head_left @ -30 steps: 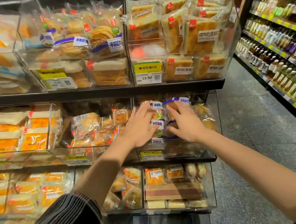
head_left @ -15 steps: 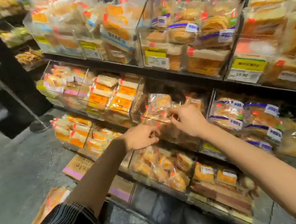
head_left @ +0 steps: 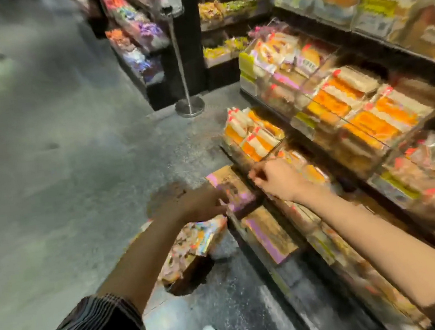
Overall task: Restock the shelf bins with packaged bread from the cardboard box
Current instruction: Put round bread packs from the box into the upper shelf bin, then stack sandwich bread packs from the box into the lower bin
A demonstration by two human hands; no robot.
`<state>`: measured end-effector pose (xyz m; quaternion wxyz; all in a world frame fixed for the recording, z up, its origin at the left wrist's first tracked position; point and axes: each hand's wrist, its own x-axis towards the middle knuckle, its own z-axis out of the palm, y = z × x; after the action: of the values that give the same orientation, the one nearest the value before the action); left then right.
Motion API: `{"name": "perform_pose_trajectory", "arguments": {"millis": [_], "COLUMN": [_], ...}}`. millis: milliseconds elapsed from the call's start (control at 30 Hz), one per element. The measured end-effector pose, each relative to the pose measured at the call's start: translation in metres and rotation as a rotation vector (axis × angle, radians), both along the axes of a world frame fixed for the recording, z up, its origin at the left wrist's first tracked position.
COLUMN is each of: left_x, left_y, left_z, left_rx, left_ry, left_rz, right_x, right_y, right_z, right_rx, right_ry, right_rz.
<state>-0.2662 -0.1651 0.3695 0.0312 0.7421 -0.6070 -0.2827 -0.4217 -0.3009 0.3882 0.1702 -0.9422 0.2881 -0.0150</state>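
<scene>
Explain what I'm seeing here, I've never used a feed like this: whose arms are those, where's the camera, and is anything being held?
No machine: a person's two bare arms, filmed by one wide-angle camera on their head, looking down. The left hand reaches toward an open cardboard box of packaged bread on the floor. The right hand hovers by the lowest shelf bins. Blur hides the fingers, so I cannot tell whether either hand holds anything. Flat cardboard lies beside the shelf.

Glossy clear plastic bread packets, matt brown cardboard box, shiny metal stanchion — floor apparently rough grey stone
</scene>
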Motion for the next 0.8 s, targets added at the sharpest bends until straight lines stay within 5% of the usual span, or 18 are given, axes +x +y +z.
{"name": "perform_pose_trajectory", "arguments": {"millis": [400,800], "left_x": [0.129,0.177], "left_y": [0.101,0.159], "left_z": [-0.144,-0.434], "left_rx": [-0.052,-0.278], "left_ry": [0.197,0.368], "left_rz": [0.566,1.16], "right_x": [0.174,0.281], "right_y": [0.047,0.071], "right_z": [-0.158,-0.442], "right_rx": [0.198,0.353], "right_ry": [0.145,0.102], "right_rz": [0.239,0.418]}}
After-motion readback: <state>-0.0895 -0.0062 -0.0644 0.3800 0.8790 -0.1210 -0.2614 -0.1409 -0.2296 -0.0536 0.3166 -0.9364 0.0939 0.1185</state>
